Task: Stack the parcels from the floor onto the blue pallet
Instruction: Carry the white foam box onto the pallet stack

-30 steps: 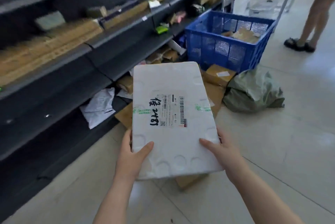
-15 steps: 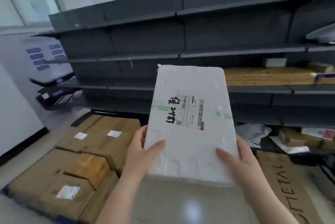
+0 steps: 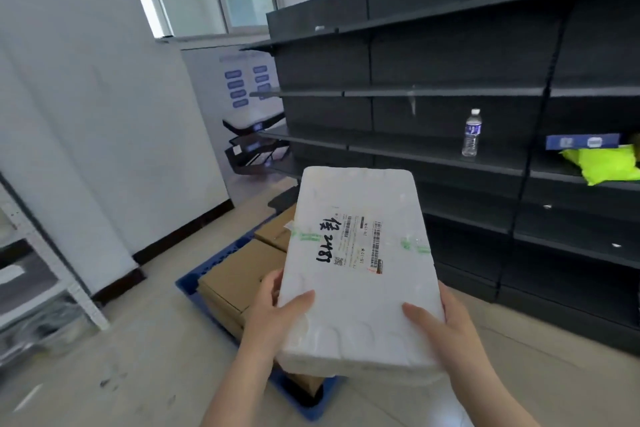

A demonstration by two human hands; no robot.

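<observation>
I hold a white foam parcel (image 3: 358, 267) flat in front of me, with a shipping label and black handwriting on top. My left hand (image 3: 273, 305) grips its near left corner, thumb on top. My right hand (image 3: 446, 322) grips its near right corner the same way. Below and beyond the parcel lies the blue pallet (image 3: 188, 286) on the floor, carrying brown cardboard boxes (image 3: 239, 283). The foam parcel hides much of the pallet and its load.
Dark metal shelving (image 3: 450, 156) runs along the right, holding a water bottle (image 3: 471, 133) and a yellow-green bag (image 3: 604, 163). A white wall (image 3: 86, 115) stands at left with a light rack (image 3: 52, 274) before it. Tiled floor (image 3: 138, 357) lies in front of the pallet.
My view has swung left from the cluttered shelves and blue basket to the pallet corner. The foam parcel stays in both hands and now hangs over the pallet's boxes.
</observation>
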